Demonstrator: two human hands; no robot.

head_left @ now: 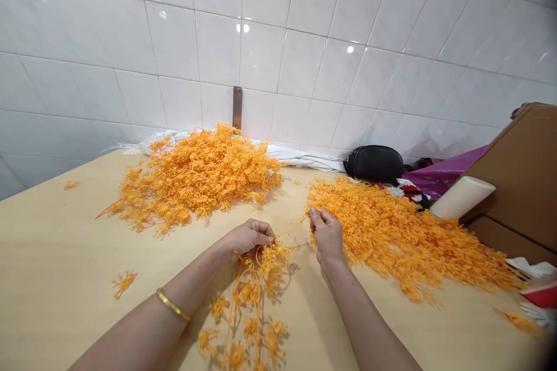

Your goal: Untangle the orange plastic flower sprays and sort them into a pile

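Observation:
My left hand [251,236] is closed, thumb against fingers, on the top of an orange artificial flower spray [250,324]. Its thin stems and several small blossoms hang down towards the table's near edge. To the right, my right hand [327,235] is pinched shut beside the right-hand pile, with a small orange flower piece [303,218] at its fingertips; its exact shape is hard to make out. The hands are a short way apart. A loose heap of orange flower pieces [391,237] lies along the right, and a taller heap of flower sprays [200,174] stands at the back left.
A pale wooden table [65,266] meets a white tiled wall [174,40]. One loose blossom [124,283] lies at left. Along the back are white cloth [304,157] and a black pouch [374,163]. At right stand a cream roll [463,197], purple material [448,171] and a cardboard box [517,174].

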